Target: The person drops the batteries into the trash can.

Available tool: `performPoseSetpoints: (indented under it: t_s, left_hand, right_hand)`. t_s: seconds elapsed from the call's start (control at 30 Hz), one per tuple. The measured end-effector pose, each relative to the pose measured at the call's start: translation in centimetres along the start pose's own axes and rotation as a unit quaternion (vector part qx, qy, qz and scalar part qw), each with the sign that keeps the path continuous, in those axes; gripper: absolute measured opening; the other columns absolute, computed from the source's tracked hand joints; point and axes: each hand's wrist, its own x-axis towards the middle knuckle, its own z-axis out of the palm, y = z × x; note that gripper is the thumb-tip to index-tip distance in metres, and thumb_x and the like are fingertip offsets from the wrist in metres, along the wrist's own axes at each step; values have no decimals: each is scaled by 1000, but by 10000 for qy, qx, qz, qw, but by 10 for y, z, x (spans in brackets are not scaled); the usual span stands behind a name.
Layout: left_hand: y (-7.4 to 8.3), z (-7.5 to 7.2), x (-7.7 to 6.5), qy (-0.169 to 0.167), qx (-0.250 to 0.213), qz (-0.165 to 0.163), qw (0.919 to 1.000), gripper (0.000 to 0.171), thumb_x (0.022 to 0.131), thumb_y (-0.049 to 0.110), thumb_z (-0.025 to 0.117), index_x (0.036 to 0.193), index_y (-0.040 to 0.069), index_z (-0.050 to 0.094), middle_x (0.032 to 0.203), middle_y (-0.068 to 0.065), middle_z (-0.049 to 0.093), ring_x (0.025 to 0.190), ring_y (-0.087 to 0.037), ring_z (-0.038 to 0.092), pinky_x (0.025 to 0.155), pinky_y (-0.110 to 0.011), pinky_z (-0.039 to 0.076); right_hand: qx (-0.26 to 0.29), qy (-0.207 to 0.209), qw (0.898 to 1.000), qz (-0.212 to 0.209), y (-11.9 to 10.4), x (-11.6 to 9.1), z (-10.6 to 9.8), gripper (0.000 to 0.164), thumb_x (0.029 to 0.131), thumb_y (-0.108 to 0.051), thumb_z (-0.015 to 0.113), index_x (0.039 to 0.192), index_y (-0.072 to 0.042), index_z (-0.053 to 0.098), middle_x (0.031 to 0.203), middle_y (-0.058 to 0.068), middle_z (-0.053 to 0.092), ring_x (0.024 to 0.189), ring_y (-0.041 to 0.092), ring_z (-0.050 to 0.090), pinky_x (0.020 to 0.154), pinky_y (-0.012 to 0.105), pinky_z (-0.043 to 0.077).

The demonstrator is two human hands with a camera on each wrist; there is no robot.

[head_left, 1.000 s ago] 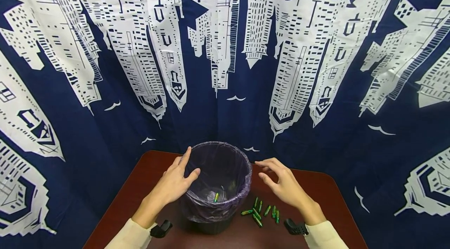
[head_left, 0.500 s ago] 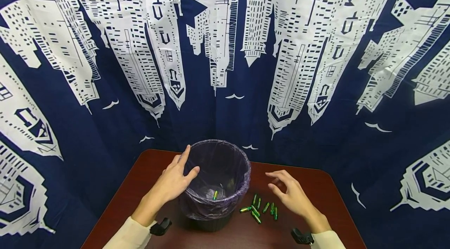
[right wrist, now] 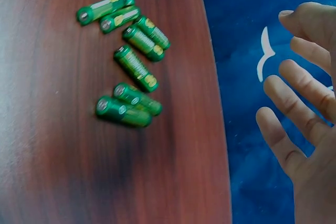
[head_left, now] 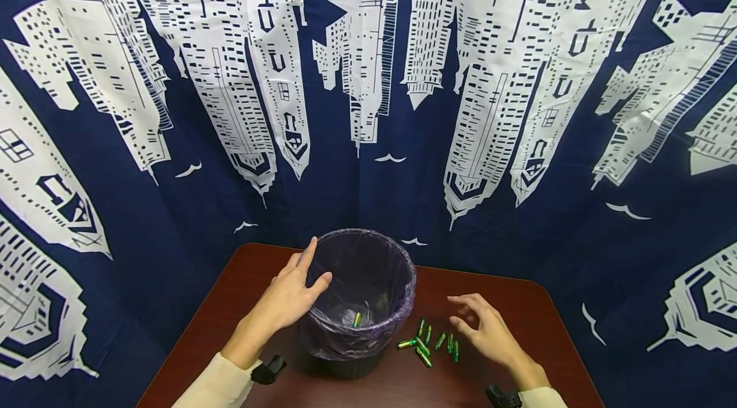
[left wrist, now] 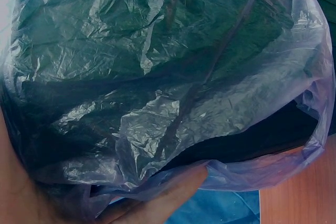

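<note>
A dark bin (head_left: 351,368) lined with a thin purplish plastic bag (head_left: 405,312) stands on the table. One green-and-yellow battery (head_left: 357,319) lies inside, low in the liner. My left hand (head_left: 282,298) is at the bin's left rim with fingers extended; in the left wrist view its finger (left wrist: 184,195) touches the crinkled bag. Several green batteries (head_left: 424,357) lie loose to the right of the bin. Beyond them my right hand (head_left: 489,333) hovers with spread, loosely bent fingers, holding nothing. In the right wrist view the batteries (right wrist: 135,67) lie apart from that hand.
The reddish-brown table (head_left: 518,296) has rounded far corners. A navy curtain (head_left: 391,197) with white city buildings hangs close behind it and around both sides. Each wrist wears a black strapped device, such as the left one (head_left: 269,370).
My right hand has moved right and nearer to me, away from the bin's rim and past the batteries. My left hand has stayed at the bin, and the batteries lie as before.
</note>
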Motion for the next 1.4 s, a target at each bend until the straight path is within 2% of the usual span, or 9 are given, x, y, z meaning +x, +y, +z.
performPoseSetpoints:
  t_s: [0.2, 0.43, 0.7, 0.9, 1.17, 1.4]
  left_hand:
    - [0, 0, 0, 14, -21, 24, 10000, 92, 115, 51, 67, 188, 17, 22, 180, -28, 46, 152, -57, 65, 123, -79, 52]
    - [-1, 0, 0, 15, -4, 57, 10000, 93, 115, 54, 66, 188, 17, 22, 180, -28, 47, 151, -56, 66, 123, -78, 52]
    - [0, 0, 0, 21, 15, 40, 10000, 92, 116, 53, 66, 188, 19, 22, 180, -28, 47, 151, -56, 66, 123, -80, 51]
    - [1, 0, 0, 3, 22, 8, 10000, 93, 115, 54, 65, 189, 20, 20, 180, -28, 46, 152, -55, 65, 124, -80, 51]
    - [2, -1, 0, 19, 9, 4, 10000, 93, 115, 56, 64, 189, 18, 21, 181, -27, 46, 152, -56, 65, 122, -79, 53]
    - [2, 0, 0, 13, 40, 4, 10000, 93, 115, 55, 64, 189, 19, 20, 181, -28, 45, 150, -55, 67, 122, -78, 54]
  right_hand:
    - [151, -287, 9980, 551, 12, -9, 1, 44, 105, -19, 89, 147, -18, 78, 137, 8, 74, 114, 21, 75, 93, 42, 70]
    - [68, -688, 9931, 949, 25, -23, 6, 49, 105, -22, 89, 151, -11, 75, 143, 15, 72, 117, 27, 73, 92, 32, 65]
    - [248, -1107, 9825, 1477, 36, -36, 12, 62, 100, -28, 94, 154, -7, 71, 148, 15, 69, 120, 27, 73, 94, 32, 65]
    - [127, -1260, 9802, 1523, 44, -43, 18, 65, 97, -30, 97, 152, -6, 72, 147, 17, 69, 118, 25, 73, 90, 31, 65]
    - [121, -1214, 9728, 1970, 51, -47, 23, 67, 92, -28, 102, 150, -9, 74, 147, 13, 70, 119, 22, 71, 92, 38, 66]
    - [-147, -1175, 9735, 1954, 53, -52, 27, 64, 88, -29, 104, 144, -11, 78, 143, 10, 71, 116, 19, 69, 94, 38, 66]
